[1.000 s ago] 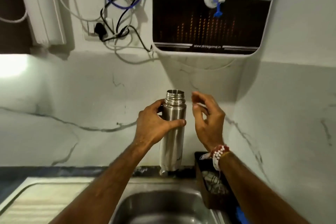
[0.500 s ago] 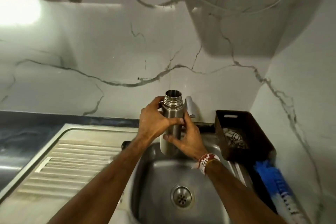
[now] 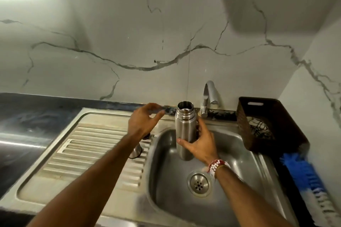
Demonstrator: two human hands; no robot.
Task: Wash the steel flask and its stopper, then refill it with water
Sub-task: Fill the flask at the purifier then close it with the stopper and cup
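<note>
One hand alone carries the flask: your right hand has its thumb and fingers wrapped round the lower half. It stands upright in the air above the sink, mouth open, no stopper in it. Your left hand is off to the side over the back edge of the drainboard, fingers loosely bent and apart. It is blurred, but I see nothing in it.

I judge the main risk to be a slip. The steel is smooth, the grip sits low, and the tall upper part can tip out of your fingers once it is wet or heavy with water. It would drop into the sink and could dent.

Next, aim. The mouth is just left of the tap spout, not under it. Open the tap now and the water would likely miss the narrow neck, run down the outside onto your hand and loosen the hold.

Mind your left forearm too. A steel cap stands on the drainboard right under it, near the sink's rim. A dark piece peeks out behind your wrist; I cannot tell whether that is the stopper. A careless sweep could knock either one into the sink or along the bench.
</note>
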